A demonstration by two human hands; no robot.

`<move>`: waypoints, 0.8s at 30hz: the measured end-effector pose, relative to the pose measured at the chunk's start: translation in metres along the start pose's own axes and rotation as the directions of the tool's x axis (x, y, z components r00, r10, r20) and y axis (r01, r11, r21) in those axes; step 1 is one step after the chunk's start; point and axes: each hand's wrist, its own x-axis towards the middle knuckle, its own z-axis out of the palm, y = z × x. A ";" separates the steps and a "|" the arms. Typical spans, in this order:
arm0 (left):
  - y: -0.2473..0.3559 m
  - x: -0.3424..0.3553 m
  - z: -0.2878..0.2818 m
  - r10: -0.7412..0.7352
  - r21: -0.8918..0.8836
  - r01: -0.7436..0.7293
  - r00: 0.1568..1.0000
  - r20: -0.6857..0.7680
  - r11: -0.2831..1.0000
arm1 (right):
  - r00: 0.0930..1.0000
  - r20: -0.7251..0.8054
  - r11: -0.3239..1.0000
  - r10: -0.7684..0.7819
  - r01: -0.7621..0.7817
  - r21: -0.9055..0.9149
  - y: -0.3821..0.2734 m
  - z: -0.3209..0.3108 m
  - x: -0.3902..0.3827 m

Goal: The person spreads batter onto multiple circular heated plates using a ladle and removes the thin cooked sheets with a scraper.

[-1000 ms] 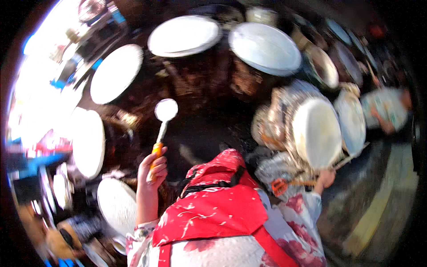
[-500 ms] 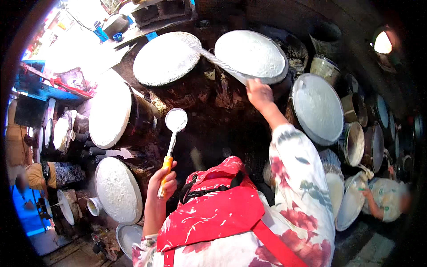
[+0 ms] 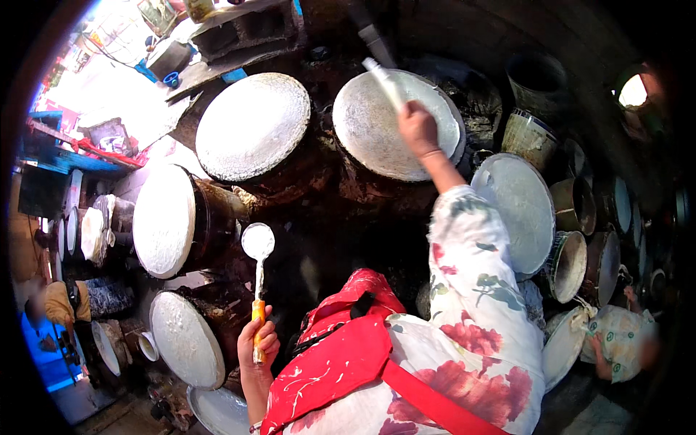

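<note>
My left hand [image 3: 262, 342] is closed round the orange handle of a ladle [image 3: 259, 241], held upright, its small round bowl coated in white paste. My right hand [image 3: 420, 132] reaches forward, gripping a long, flat, pale scraper [image 3: 384, 81], partly smeared by motion. The scraper lies over the far middle round griddle [image 3: 366, 134], which has a thin greyish-white coat. To its left is another white-coated griddle [image 3: 254, 127]; to its right, near my right sleeve, is a glossy pale one [image 3: 516, 206].
More white-topped griddles stand at left, one upper [image 3: 164, 221] and one lower [image 3: 186, 339]. Metal pots [image 3: 573, 203] and buckets crowd the right side. A co-worker [image 3: 616, 341] is at the lower right, another person [image 3: 61, 301] at far left. Concrete blocks [image 3: 246, 29] sit at the back.
My right hand and the scraper have moved from the gap between the two far griddles onto the right one, whose surface looks thinner and greyer. My left hand still holds the ladle.
</note>
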 end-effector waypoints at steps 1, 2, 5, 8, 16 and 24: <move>0.001 -0.001 -0.001 0.003 0.003 -0.003 1.000 0.005 1.000 | 0.991 -0.099 0.995 0.088 -0.084 0.051 0.001 -0.019 0.010; 0.004 0.001 0.000 -0.016 0.015 0.015 1.000 0.019 1.000 | 0.972 -0.228 0.997 -0.057 0.043 -0.067 0.026 -0.046 0.020; 0.011 0.005 -0.002 -0.070 0.049 0.067 0.996 0.048 0.997 | 0.853 -0.444 0.960 0.275 -0.216 0.180 0.007 -0.165 0.026; 0.020 0.010 -0.011 -0.149 0.089 0.141 0.985 0.089 0.986 | 0.752 -0.517 0.897 0.408 -0.223 0.383 0.001 -0.280 0.015; 0.020 0.025 -0.025 -0.429 0.369 0.359 0.894 0.127 0.857 | 0.687 -0.462 0.820 0.561 -0.384 0.425 -0.015 -0.492 -0.096; -0.042 0.005 -0.021 -0.579 0.533 0.437 0.805 0.127 0.725 | 0.426 -0.568 0.710 0.704 -0.440 0.551 -0.047 -0.618 -0.300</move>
